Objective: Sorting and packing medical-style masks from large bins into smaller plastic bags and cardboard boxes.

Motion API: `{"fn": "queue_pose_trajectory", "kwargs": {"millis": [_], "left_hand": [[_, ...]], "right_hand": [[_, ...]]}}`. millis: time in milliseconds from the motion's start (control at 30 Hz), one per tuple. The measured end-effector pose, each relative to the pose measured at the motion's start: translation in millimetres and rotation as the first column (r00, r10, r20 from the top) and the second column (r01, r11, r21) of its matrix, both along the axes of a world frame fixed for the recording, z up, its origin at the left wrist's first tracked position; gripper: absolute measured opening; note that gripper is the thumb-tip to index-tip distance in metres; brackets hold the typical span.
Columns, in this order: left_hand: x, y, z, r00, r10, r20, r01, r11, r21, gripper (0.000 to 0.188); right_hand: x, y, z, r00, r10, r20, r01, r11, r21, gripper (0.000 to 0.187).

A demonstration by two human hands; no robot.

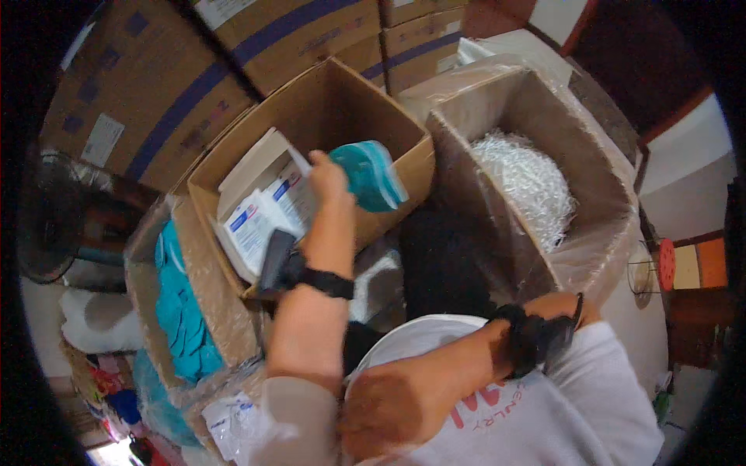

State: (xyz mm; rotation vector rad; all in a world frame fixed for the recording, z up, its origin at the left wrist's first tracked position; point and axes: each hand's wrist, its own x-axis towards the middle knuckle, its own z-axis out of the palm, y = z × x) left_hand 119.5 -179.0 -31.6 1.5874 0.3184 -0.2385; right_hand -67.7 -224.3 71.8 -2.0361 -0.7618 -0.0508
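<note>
A teal packet (364,179) is being pinched by the left grip (329,183) over a carton (388,175); how the right grip (559,304) is being held cannot be told

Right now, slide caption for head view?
Left hand holds a teal bundle at an open cardboard box of white packets; white strands boxed at right.

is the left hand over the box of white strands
No, the left hand holds a teal bundle over the box of white packets, left of the white strands.
</note>
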Motion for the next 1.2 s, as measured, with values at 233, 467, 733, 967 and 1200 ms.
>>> {"fn": "queue_pose_trajectory", "kwargs": {"millis": [233,467,733,967,1200], "left_hand": [[-16,13,41,0.931,-0.281,0.233,0.32,0.935,-0.152,0.046],[-81,-1,8,0.706,-0.641,0.3,0.644,0.758,0.104,0.047],[-92,-14,22,0.59,-0.707,0.389,0.613,0.706,0.354,0.045],[-66,41,29,0.427,-0.895,0.129,0.899,0.435,0.04,0.033],[-24,163,68,0.717,-0.583,0.382,0.393,0.791,0.469,0.025]], "right_hand": [[-55,-169,1,0.36,-0.933,-0.014,0.814,0.306,0.494,0.029],[-136,-275,-109,0.116,-0.993,0.02,0.898,0.097,-0.428,0.031],[-35,-77,-74,0.655,-0.398,-0.642,0.681,0.679,0.273,0.03],[-13,-65,-86,0.676,-0.374,-0.635,0.655,0.7,0.284,0.022],[-17,-68,-100,0.492,-0.27,-0.827,0.731,0.644,0.225,0.028]]}}
